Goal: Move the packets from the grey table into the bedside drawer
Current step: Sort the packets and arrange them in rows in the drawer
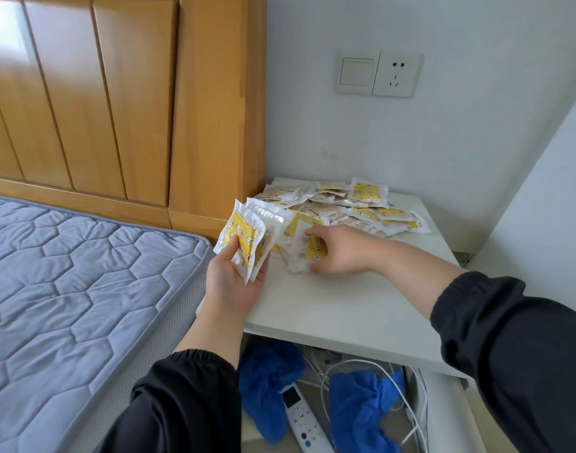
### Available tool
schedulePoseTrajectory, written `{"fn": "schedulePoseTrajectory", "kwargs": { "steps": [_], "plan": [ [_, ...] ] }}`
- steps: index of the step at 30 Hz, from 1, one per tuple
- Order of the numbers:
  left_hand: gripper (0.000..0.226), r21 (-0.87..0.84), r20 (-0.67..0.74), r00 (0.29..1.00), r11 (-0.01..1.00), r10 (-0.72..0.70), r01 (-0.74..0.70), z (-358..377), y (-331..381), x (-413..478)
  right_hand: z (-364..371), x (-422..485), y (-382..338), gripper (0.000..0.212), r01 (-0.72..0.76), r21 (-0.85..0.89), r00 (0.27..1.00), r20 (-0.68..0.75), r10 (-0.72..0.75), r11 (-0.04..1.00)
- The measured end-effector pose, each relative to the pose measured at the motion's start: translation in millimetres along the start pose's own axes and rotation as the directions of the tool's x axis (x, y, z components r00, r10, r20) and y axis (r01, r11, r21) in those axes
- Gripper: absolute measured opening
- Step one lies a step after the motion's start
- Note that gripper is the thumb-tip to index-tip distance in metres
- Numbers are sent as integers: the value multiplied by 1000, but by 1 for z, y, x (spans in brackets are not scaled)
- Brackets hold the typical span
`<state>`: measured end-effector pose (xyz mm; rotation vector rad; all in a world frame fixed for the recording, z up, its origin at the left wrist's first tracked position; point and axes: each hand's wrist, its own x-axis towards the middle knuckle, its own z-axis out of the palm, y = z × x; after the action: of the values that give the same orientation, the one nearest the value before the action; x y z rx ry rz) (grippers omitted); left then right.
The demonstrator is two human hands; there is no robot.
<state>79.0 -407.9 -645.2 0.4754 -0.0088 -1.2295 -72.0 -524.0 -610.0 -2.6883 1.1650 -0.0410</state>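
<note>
A stack (247, 237) is gripped in the left hand (236, 284), thumb across it, likely so several go together. Another packet (308, 255) is pinched by the right hand (340, 250) at the edge of the pile (352, 207) on the table (329, 308), above the open drawer (443, 413).

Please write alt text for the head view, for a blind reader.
A left hand holds a few packets while the right hand pinches a packet from the pile on the table. Below, the open drawer holds blue covers, cables and a remote.
</note>
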Motion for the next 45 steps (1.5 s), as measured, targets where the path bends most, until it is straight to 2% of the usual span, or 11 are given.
{"fn": "schedulePoseTrajectory", "kwargs": {
  "steps": [6,14,17,23,25,27,29,33,38,42,45],
  "plan": [
    [18,-15,6,1000,1000,-14,14,0,1,0,-8,2,-2,58,10,14,1000,1,-10,1000],
    [15,12,1,1000,1000,-11,11,0,2,1,-39,20,9,14,-138,479,949,-186,254,867],
    [15,36,-12,1000,999,-14,14,0,1,2,-45,35,5,31,-131,636,878,-282,387,760],
    [19,31,-4,999,999,-36,36,-3,2,6,-2,56,-17,37,-3,147,799,-595,91,989],
    [19,40,-3,1000,999,-31,31,-2,2,7,14,64,-13,37,23,3,911,-413,-20,1000],
    [19,61,-1,1000,998,-29,29,-1,2,8,20,68,-7,27,15,91,977,-211,4,996],
    [20,71,6,999,997,-34,33,-1,2,8,18,67,-2,46,-5,181,994,-105,25,984],
    [17,66,-2,999,997,-32,32,0,2,8,7,62,-2,83,-69,-22,994,78,71,997],
    [16,58,2,1000,998,-26,25,0,1,6,-8,51,-22,20,-60,-79,992,103,68,995],
    [17,50,5,1000,998,-27,26,0,1,6,-5,45,-31,19,-14,-256,1000,5,15,967],
    [18,59,4,1000,998,-28,28,-1,1,7,4,46,-22,20,4,-186,994,-107,-24,983]
  ]
}}
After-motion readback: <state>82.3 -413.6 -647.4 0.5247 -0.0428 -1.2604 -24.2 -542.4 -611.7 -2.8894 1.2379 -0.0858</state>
